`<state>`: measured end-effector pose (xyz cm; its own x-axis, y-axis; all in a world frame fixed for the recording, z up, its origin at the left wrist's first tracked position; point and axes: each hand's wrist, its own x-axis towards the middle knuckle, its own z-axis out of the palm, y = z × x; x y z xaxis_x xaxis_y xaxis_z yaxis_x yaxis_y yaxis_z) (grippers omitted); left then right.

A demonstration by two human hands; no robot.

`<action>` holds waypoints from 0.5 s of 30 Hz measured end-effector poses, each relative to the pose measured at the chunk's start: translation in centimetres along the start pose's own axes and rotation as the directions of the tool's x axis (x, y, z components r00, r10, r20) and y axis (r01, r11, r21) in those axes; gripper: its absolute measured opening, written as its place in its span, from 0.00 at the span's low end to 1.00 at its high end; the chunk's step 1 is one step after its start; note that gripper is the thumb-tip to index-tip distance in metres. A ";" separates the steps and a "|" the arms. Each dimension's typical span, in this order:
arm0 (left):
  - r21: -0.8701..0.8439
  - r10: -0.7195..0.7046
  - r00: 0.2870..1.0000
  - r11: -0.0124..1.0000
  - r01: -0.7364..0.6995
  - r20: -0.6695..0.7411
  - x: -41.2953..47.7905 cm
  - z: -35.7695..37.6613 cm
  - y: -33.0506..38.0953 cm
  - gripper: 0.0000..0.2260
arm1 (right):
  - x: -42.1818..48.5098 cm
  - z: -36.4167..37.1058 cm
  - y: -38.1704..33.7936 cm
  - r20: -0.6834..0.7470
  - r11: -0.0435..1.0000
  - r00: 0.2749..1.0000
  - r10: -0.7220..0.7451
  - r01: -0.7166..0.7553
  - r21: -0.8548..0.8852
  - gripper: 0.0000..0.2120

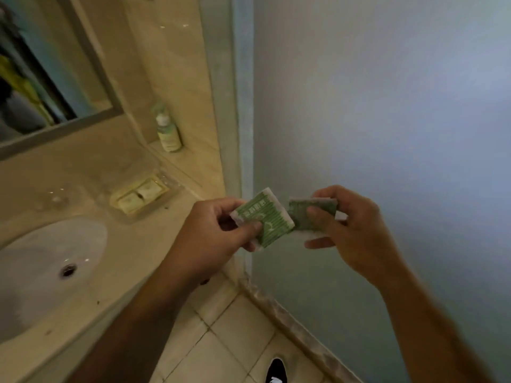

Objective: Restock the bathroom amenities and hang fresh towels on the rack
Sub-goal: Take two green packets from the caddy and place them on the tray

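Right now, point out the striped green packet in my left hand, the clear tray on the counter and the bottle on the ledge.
striped green packet (262, 217), head view, middle of its striped front.
clear tray (157, 205), head view, its near rim.
bottle (169, 139), head view, its pale label.

1. I am looking into a bathroom: a white sink (41, 258) with a drain (67, 270) sits sunk in a beige stone counter (143, 244).
2. A framed mirror (41, 78) hangs on the wall above the counter.
3. A clear tray (174, 189) on the counter holds two small wrapped packets (141, 196); a bottle (168, 134) stands on a ledge (190, 161) behind it.
4. The floor (235, 341) is tiled.
5. The left hand (210, 233) pinches a green packet (269, 217), the right hand (351, 228) a second green packet (297, 214), single-serve, which suggests a guest bathroom.
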<state>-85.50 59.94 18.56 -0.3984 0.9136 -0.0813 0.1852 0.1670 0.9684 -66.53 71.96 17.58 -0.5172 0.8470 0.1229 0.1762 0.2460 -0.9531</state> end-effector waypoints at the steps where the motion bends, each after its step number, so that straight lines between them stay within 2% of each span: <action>1: 0.029 -0.012 0.999 0.999 0.013 -0.046 0.3 -0.6 -0.2 0.06 | 1.4 0.6 0.2 0.059 1.000 0.998 0.000 -0.001 0.019 0.09; 5: 0.050 -0.052 0.967 0.996 0.067 -0.250 1.0 -3.0 -1.1 0.06 | 6.2 2.8 0.4 0.234 0.997 0.969 -0.077 0.080 -0.003 0.08; 8: 0.048 -0.058 0.922 0.995 0.082 -0.382 1.0 -4.8 -1.3 0.08 | 8.8 4.5 -0.2 0.333 0.996 0.940 -0.079 0.065 0.054 0.09; 11: 0.047 -0.063 0.881 0.994 0.096 -0.470 1.0 -6.6 -1.4 0.06 | 11.0 6.5 -0.9 0.418 0.994 0.901 -0.112 0.107 0.034 0.11; 15: 0.045 -0.079 0.829 0.991 0.124 -0.554 0.9 -9.0 -2.0 0.03 | 13.2 9.3 -1.7 0.478 0.988 0.865 -0.151 0.153 0.035 0.09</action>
<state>-94.32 57.14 18.68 -0.8423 0.5388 -0.0133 0.1744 0.2958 0.9392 -81.48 78.37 18.23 -0.8745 0.4705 0.1178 0.0657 0.3556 -0.9323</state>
